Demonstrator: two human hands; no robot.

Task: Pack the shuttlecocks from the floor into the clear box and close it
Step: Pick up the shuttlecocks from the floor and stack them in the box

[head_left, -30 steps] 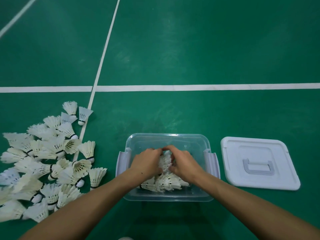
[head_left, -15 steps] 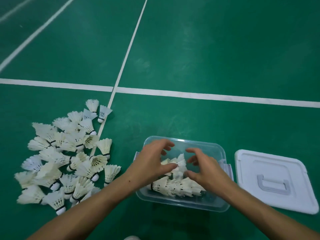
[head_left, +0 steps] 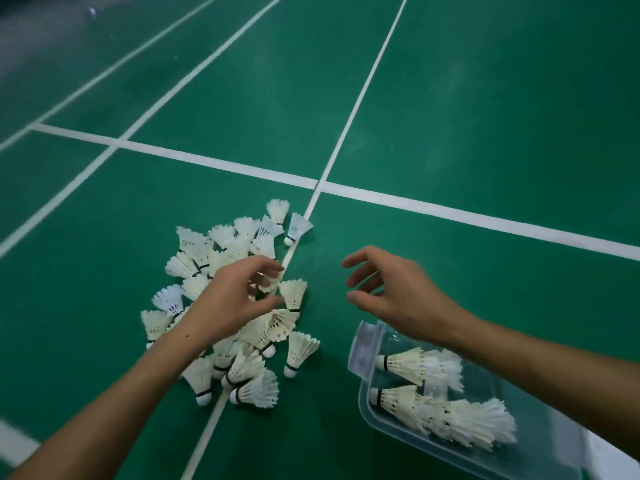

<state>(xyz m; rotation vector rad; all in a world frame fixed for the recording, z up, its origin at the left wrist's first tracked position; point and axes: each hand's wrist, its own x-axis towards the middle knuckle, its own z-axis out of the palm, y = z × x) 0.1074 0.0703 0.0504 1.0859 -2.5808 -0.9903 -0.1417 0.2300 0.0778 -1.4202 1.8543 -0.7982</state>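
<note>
While my left hand is hovering with fingers loosely spread over the pile of shuttlecocks on the green floor, it is gripping nothing. My right hand is hanging wide and empty between the pile and the clear box. The box is sitting uncovered at the lower right, already carrying a few nested rows of shuttlecocks. A white court line is running under the pile's right edge.
</note>
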